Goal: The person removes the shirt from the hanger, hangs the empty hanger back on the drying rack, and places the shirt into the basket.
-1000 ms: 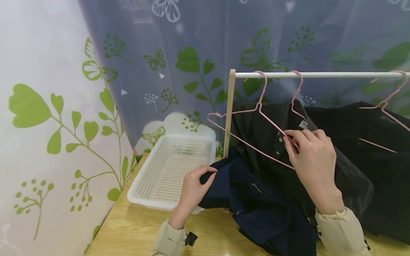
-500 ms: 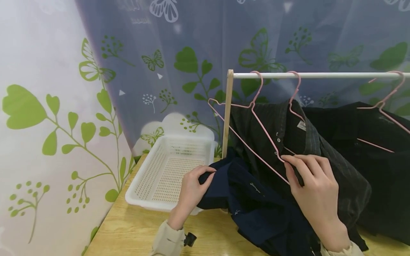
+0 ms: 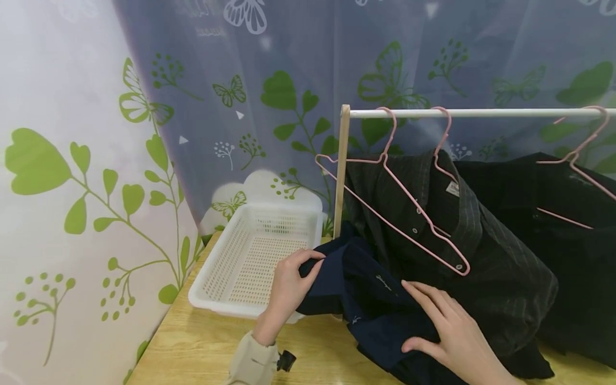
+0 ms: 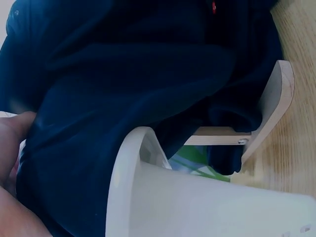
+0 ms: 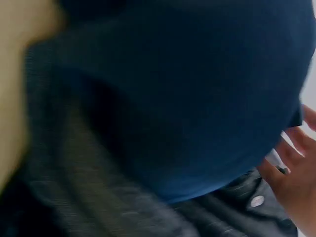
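A dark navy garment with small light lettering lies bunched in front of the rack. My left hand pinches its edge between thumb and fingers, beside the white basket. Lower right, my right hand has its fingers spread and its thumb apart, at the garment's right side; whether it touches the cloth is hard to tell. Just above that hand hangs a bare pink hanger on the rail. In the right wrist view, navy cloth fills most of the frame, with the fingers at its edge.
A white perforated basket stands on the wooden table at left. The rack has a wooden post and a white rail. A dark grey buttoned shirt and a black garment hang at right.
My right hand slid down the pink hanger's arm, let go of it, and moved down to the navy garment, its fingers spreading. The hanger now hangs free. My left hand keeps its pinch.
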### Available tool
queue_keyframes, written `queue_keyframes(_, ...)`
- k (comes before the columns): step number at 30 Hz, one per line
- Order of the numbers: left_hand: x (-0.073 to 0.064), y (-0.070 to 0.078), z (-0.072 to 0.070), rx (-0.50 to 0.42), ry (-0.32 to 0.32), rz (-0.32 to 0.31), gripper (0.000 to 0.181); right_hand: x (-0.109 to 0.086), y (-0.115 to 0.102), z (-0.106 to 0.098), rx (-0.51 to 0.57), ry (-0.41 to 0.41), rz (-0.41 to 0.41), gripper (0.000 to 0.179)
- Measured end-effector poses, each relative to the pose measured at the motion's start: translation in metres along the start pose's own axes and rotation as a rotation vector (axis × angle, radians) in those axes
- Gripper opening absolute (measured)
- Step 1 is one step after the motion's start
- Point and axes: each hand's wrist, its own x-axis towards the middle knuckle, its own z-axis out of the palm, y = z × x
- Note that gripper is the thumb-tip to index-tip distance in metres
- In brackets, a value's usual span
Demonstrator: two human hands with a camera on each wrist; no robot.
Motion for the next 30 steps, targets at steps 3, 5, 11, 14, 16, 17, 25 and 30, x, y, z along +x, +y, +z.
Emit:
queue_keyframes(3,-0.001,0.000,0.001,-0.013,0.006,0.009,0.007,-0.015,0.005,0.009,0.016,-0.131,0.018,0.114)
queue_keyframes(5,-0.002,0.000,0.001,-0.016,0.007,0.013,0.007,-0.020,0.007,0.014,0.030,-0.191,0.025,0.120)
queue_keyframes(11,-0.001,0.001,0.002,-0.030,0.013,0.004,0.007,-0.023,0.011,0.021,0.011,-0.266,0.110,0.133)
queue_keyframes(14,-0.002,0.002,0.003,-0.014,-0.017,-0.015,0.012,-0.022,0.012,0.022,0.000,-0.244,0.157,0.127)
queue_keyframes(16,-0.003,0.002,0.003,0.027,-0.056,-0.035,0.020,-0.022,0.012,0.022,0.009,-0.227,0.199,0.116)
queue_keyframes(17,-0.004,0.002,0.003,0.052,-0.077,-0.048,0.025,-0.022,0.012,0.022,0.017,-0.219,0.223,0.111)
queue_keyframes(25,-0.005,-0.001,0.002,0.209,-0.145,-0.111,0.049,-0.020,0.015,0.018,-0.020,-0.133,0.313,0.089)
queue_keyframes(30,-0.004,-0.001,0.002,0.256,-0.193,-0.090,0.048,-0.021,0.021,0.020,0.000,-0.196,0.316,0.083)
